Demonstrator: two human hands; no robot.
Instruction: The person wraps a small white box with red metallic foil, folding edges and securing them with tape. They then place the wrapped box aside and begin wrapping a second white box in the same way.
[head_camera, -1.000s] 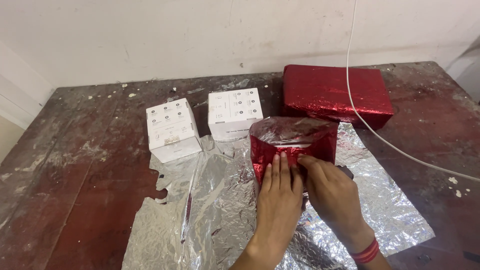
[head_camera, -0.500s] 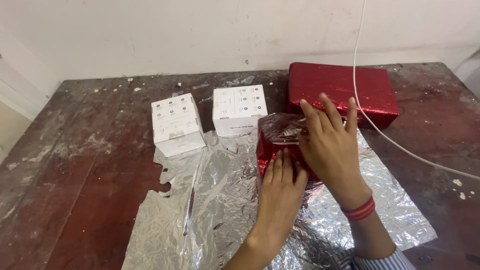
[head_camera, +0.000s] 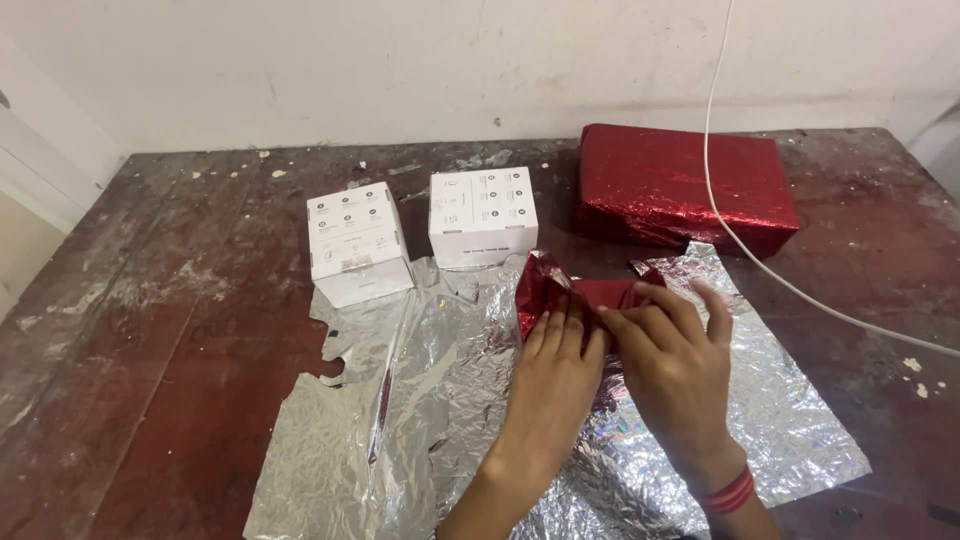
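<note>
Hands pressed flat: left hand (head_camera: 556, 360) and right hand (head_camera: 675, 365) held red foil (head_camera: 590, 292) over a small box on the silver sheet (head_camera: 790, 420); firm, even creasing would keep folds neat

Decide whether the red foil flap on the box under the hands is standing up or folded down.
Folded down: the red foil flap lies flat on the box top, pressed by both hands' fingers.

Back left: two white printed cardboard boxes (head_camera: 358, 243) (head_camera: 483, 215), side by side.
Back right: large red foil-wrapped parcel (head_camera: 685, 186).
Across it: thin white cable (head_camera: 745, 250).
</note>
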